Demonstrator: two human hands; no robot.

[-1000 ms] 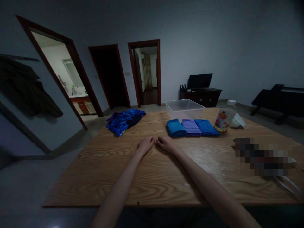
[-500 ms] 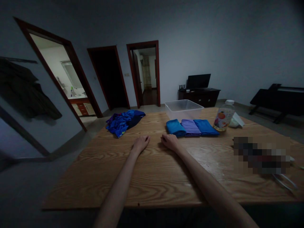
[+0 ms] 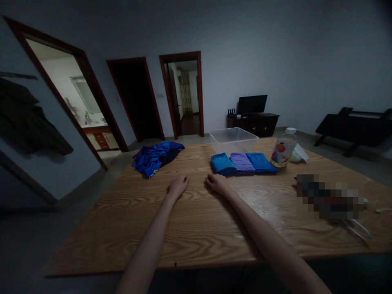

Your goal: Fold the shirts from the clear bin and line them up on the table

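My left hand [image 3: 178, 185] rests on the wooden table [image 3: 196, 228], its fingers curled in with nothing showing in them. Beyond it lies a crumpled blue garment [image 3: 156, 158]. A short gap to the right, my right hand [image 3: 217, 183] is likewise closed in a loose fist on the tabletop. Just past that hand three folded cloths sit side by side: a teal one [image 3: 223, 164], a purple one [image 3: 242, 163] and a blue one [image 3: 261, 162]. Behind these stands a clear plastic bin [image 3: 233, 141]. Neither hand touches the garment.
A bottle [image 3: 283, 149] with a white cap stands right of the cloths, with a crumpled white wrapper [image 3: 298, 154] beside it. A blurred-out object [image 3: 330, 198] with a pale cord lies at the table's right. A television [image 3: 252, 104] stands on a cabinet by the wall.
The view has shifted slightly, so everything sits a little further left. Both hands stay in place on the table, still closed.
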